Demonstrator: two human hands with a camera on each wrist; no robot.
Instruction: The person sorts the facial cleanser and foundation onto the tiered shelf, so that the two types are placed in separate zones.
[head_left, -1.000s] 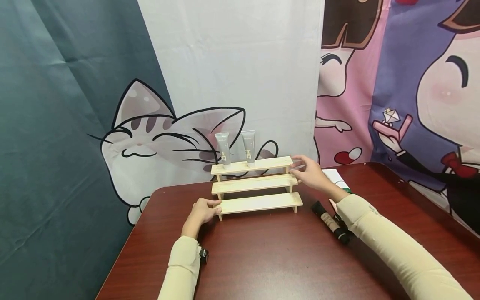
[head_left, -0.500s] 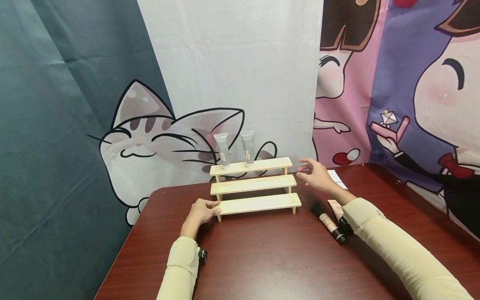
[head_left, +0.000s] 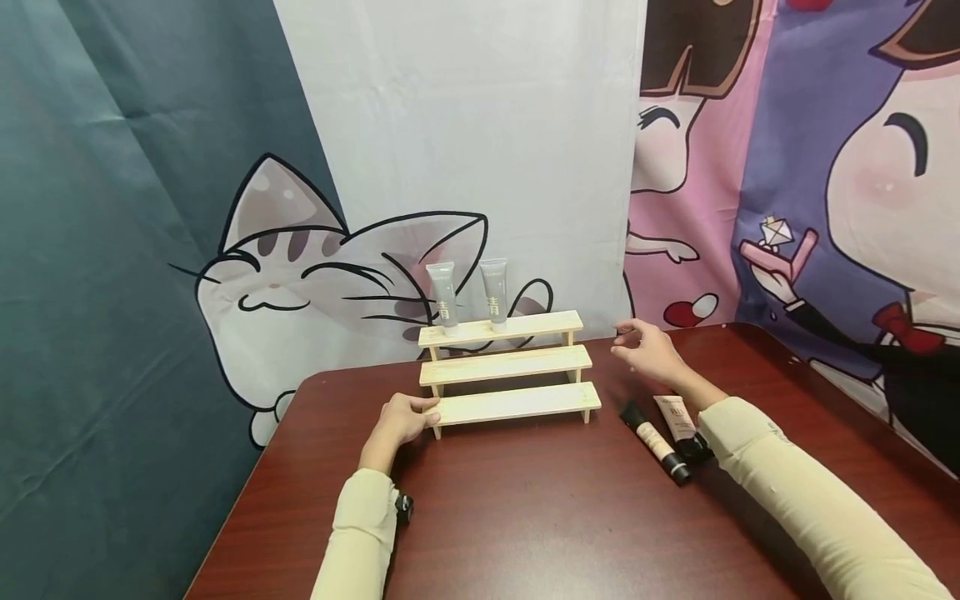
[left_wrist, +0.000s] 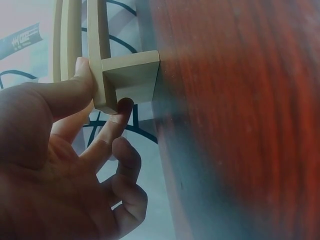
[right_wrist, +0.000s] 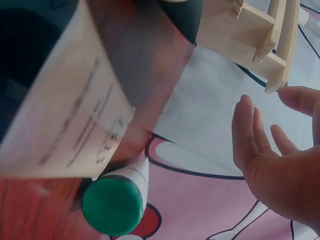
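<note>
A pale wooden three-step display stand [head_left: 517,403] stands near the back of the table. My left hand [head_left: 400,419] pinches the left end of its lowest step, with the thumb [left_wrist: 84,82] on top and a finger [left_wrist: 117,120] underneath. Two grey squeeze tubes, one on the left [head_left: 444,302] and one beside it [head_left: 495,296], stand upright on the top step. To the right of the stand, my right hand [head_left: 651,357] is off the wood, its fingers loosely bent and holding nothing.
A slim black and beige tube [head_left: 655,443] and a pinkish squeeze tube [head_left: 677,419] lie on the reddish-brown table [head_left: 510,517] below my right hand. The right wrist view also has a white container with a green cap [right_wrist: 112,205]. A printed cloth [head_left: 480,125] hangs behind.
My right hand has left the stand's right end and moved right, away from it. The left hand keeps its hold, and the stand looks unmoved.
</note>
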